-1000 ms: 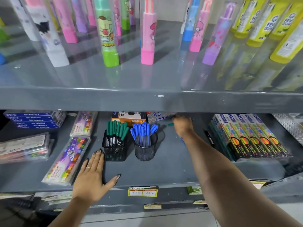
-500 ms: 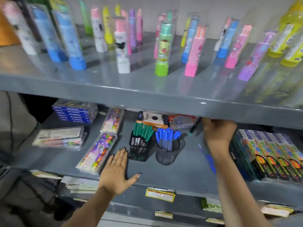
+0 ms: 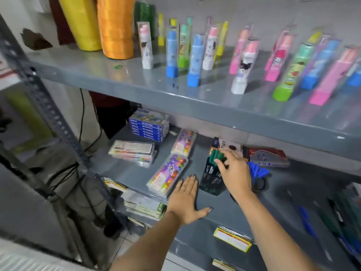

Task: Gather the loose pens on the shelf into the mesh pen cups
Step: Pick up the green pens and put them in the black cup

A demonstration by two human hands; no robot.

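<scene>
A square black mesh cup (image 3: 210, 180) with green-capped pens stands mid-shelf. To its right is a round mesh cup (image 3: 260, 183) of blue pens (image 3: 256, 170). My right hand (image 3: 234, 173) hovers over the square cup, its fingertips closed on a green pen (image 3: 216, 154) at the cup's top. Flat on the shelf's front edge, just left of the square cup, lies my left hand (image 3: 185, 200), fingers spread. A loose blue pen (image 3: 306, 222) and some blurred dark and green pens (image 3: 335, 213) lie on the shelf to the right.
Marker packs (image 3: 168, 175) and a stack of blue oil pastel boxes (image 3: 149, 128) sit to the left. Flat boxes (image 3: 268, 156) lie behind the cups. The upper shelf (image 3: 195, 100) overhangs low, carrying upright colourful sticks. A perforated metal post (image 3: 48, 114) stands at left.
The view has swung left and downward. My right hand has come from the back of the shelf, carrying a pen, to the top of the green-pen cup. The left hand stayed flat.
</scene>
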